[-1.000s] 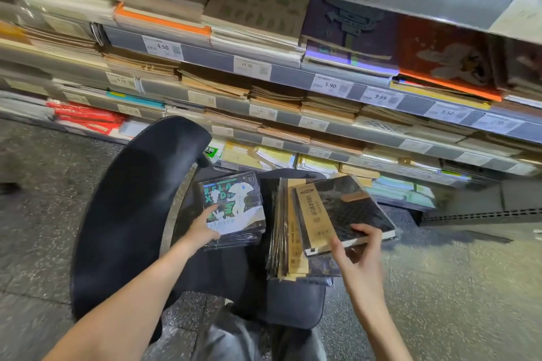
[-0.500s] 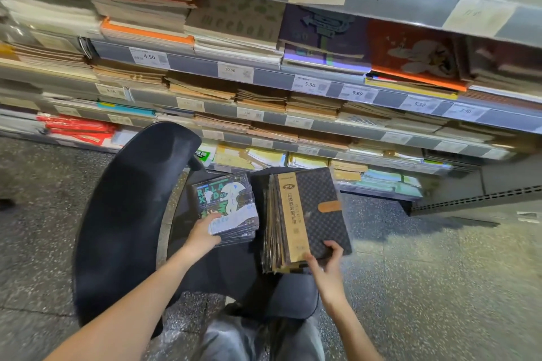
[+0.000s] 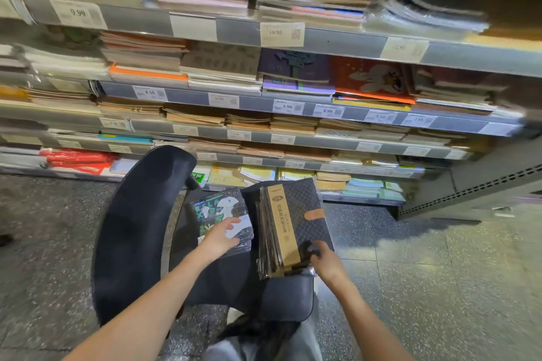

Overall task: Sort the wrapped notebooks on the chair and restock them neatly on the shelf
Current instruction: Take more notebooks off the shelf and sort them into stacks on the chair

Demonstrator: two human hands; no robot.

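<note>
Two piles of wrapped notebooks lie on the black chair (image 3: 137, 231) seat. The left pile (image 3: 215, 209) has dark covers with a white cartoon figure; my left hand (image 3: 221, 236) grips its near edge. The right pile (image 3: 296, 223) is black patterned notebooks with tan bands, lying flat. My right hand (image 3: 324, 261) holds that pile's near right corner, fingers curled over the edge. The shelf (image 3: 296, 110) rises behind the chair, packed with stacked notebooks and price tags.
The chair's curved backrest stands at the left. Low shelf rows with yellow and green pads (image 3: 258, 174) sit right behind the seat. A grey perforated shelf base (image 3: 469, 184) juts out at the right. Speckled floor (image 3: 440, 272) spreads on both sides.
The top black notebook, lifted in my right hand a second ago, now lies flat on the right pile. My right hand has slid to the near corner. The camera has tilted upward.
</note>
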